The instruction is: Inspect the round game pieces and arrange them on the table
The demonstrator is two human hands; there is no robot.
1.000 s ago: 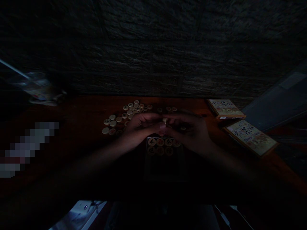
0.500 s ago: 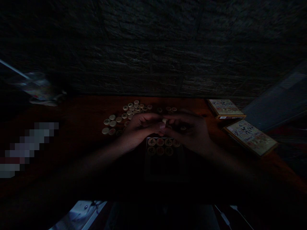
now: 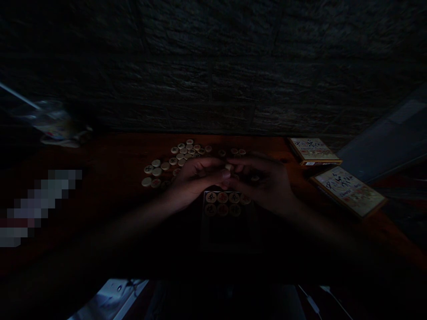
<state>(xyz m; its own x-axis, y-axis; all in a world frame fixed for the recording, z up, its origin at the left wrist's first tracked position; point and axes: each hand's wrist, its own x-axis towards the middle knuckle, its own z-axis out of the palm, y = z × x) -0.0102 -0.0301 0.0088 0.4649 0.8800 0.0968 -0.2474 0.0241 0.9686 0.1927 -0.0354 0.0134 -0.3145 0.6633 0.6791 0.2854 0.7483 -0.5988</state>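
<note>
My left hand (image 3: pixel 197 175) and my right hand (image 3: pixel 265 175) meet above the far edge of an open box (image 3: pixel 230 238). Between their fingertips is a pale round Chinese chess piece (image 3: pixel 228 167), pinched by both hands; its marking cannot be made out. Inside the box lie two rows of Chinese chess pieces (image 3: pixel 223 198) with red and dark characters, the near part of the box being very dark. Loose Chinese chess pieces (image 3: pixel 166 166) are scattered on the wooden table beyond and left of my left hand. A few more pieces (image 3: pixel 238 152) lie behind my right hand.
Two flat printed boxes (image 3: pixel 348 191) rest on the table (image 3: pixel 123 153) at the right. A plastic cup (image 3: pixel 55 122) with a straw stands at the far left. A dark stone wall (image 3: pixel 207 84) rises behind the table. The scene is dim.
The piece between my fingertips has turned and dropped slightly, with the right fingers shifting a little over it. All else looks the same.
</note>
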